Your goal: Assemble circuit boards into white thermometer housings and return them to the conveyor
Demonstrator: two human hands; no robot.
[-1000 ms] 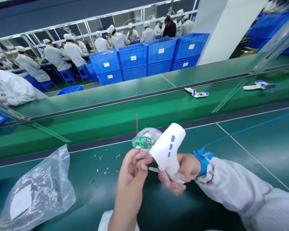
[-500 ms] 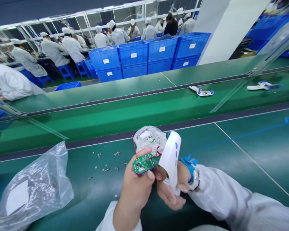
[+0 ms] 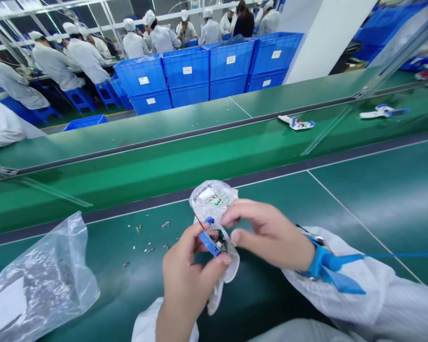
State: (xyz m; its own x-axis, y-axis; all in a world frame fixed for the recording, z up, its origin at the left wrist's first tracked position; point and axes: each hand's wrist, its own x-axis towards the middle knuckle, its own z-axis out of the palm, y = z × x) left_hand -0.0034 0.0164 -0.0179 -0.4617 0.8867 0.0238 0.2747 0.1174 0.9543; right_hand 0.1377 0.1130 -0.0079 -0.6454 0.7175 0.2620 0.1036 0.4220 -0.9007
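My left hand (image 3: 189, 273) grips a blue-framed circuit board assembly (image 3: 211, 243) between thumb and fingers, its edge turned up and a thin red wire rising from it. Just behind and below lies a white plastic housing (image 3: 232, 268), partly covered by the hand; whether it is held or rests on the bench I cannot tell. My right hand (image 3: 271, 235) hovers to the right of the assembly, thumb and forefinger apart with nothing visible between them. A blue wrist strap (image 3: 323, 261) with a cord circles that wrist. Beyond the hands sits a clear bag (image 3: 212, 195) containing small green-and-white parts.
A large clear bag (image 3: 43, 280) of metal parts lies at left, with loose screws (image 3: 150, 250) near it. On the green conveyor belt (image 3: 146, 168) are white-and-blue device halves (image 3: 296, 123). Stacked blue crates (image 3: 185, 71) and several seated people in white stand beyond.
My right hand has let go of the white housing and opened, moving right of the board. The left hand has tilted the board so its blue frame shows. The camera view has shifted.
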